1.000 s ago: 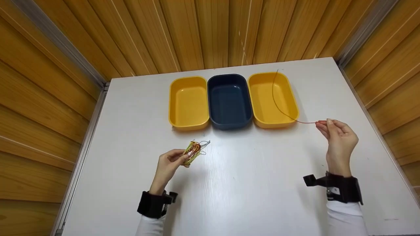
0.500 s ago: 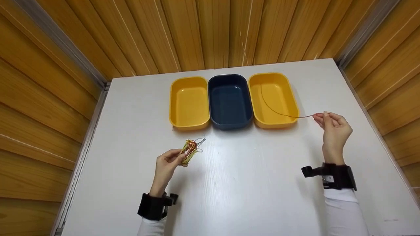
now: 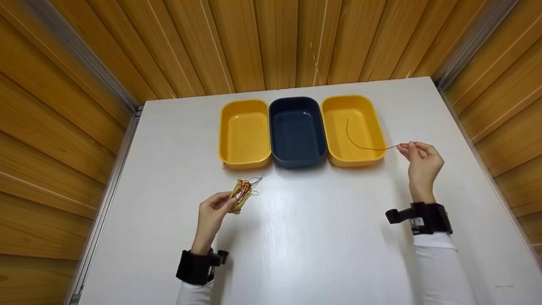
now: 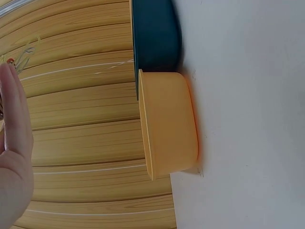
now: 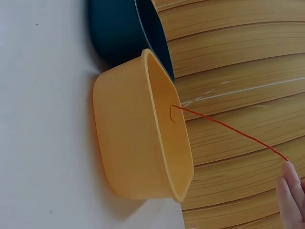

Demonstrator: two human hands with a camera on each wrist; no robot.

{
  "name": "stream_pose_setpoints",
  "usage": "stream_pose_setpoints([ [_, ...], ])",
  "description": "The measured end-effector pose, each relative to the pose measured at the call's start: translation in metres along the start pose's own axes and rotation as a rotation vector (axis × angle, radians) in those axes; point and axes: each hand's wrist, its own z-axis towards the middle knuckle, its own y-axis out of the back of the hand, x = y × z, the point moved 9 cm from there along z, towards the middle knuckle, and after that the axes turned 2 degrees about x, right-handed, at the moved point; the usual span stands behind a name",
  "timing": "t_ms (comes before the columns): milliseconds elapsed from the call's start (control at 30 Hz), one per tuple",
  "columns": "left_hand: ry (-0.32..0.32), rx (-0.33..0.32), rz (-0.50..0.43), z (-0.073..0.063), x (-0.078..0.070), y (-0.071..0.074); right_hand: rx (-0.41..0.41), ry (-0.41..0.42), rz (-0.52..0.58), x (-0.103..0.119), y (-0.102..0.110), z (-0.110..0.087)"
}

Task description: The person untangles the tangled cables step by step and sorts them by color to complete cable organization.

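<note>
The red cord [image 5: 238,131] is out over the right yellow box [image 3: 355,162], one end pinched between the thumb and fingers of the right hand [image 3: 423,167], which close with no gap that shows. That hand sits outside the box, just beyond its right rim, and the cord curves in so its free tip hangs over the inside; whether the tip touches the bottom cannot be told. To place it well, I would bring the right hand inward until the pinch is over the middle of the box, lower it so the tip settles first, then part the fingers low, so that the held end does not drape over the rim. A light grip is enough, as the cord looks thin and springy.

The left hand [image 3: 214,212] holds a bundle [image 3: 243,190] of mixed strands by one edge, thumb pressed on it, fingers closed up; it is best kept well away, since its loose loops could snag

Count: three boxes in a row on the tabletop [image 3: 322,237], two yellow, counting the left yellow box [image 3: 245,164], and one dark blue box [image 3: 298,163] between them; one separate cord; one bundle, its strands too tangled to number; two hands, each with a black wristband [image 3: 430,218]
</note>
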Motion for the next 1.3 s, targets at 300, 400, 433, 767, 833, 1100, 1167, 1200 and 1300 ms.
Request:
stream_pose_setpoints([
  [300, 0.017, 0.007, -0.001, 0.000, 0.003, -0.003, 0.013, 0.006, -0.038, -0.010, -0.017, 0.014],
  [400, 0.015, 0.010, -0.003, -0.001, 0.003, -0.004, 0.027, -0.004, -0.085, -0.015, -0.025, 0.020],
  [433, 0.012, 0.012, 0.000, -0.001, 0.003, -0.004, 0.032, -0.005, -0.105, -0.016, -0.027, 0.021],
  [767, 0.013, 0.018, 0.007, -0.002, 0.004, -0.008, 0.063, -0.044, -0.146, -0.033, -0.041, 0.026],
  [833, 0.012, 0.020, 0.000, -0.002, 0.004, -0.009, 0.067, -0.056, -0.132, -0.036, -0.043, 0.026],
  [1100, -0.015, 0.042, -0.015, -0.002, 0.005, -0.011, 0.087, -0.074, -0.159, -0.046, -0.050, 0.027],
  [1167, -0.020, 0.040, -0.012, -0.002, 0.005, -0.011, 0.101, -0.078, -0.179, -0.049, -0.051, 0.027],
  [1200, -0.018, 0.038, -0.010, -0.002, 0.005, -0.010, 0.108, -0.081, -0.189, -0.050, -0.052, 0.027],
  [1300, -0.010, 0.030, -0.005, -0.002, 0.007, -0.010, 0.127, -0.093, -0.214, -0.055, -0.054, 0.027],
])
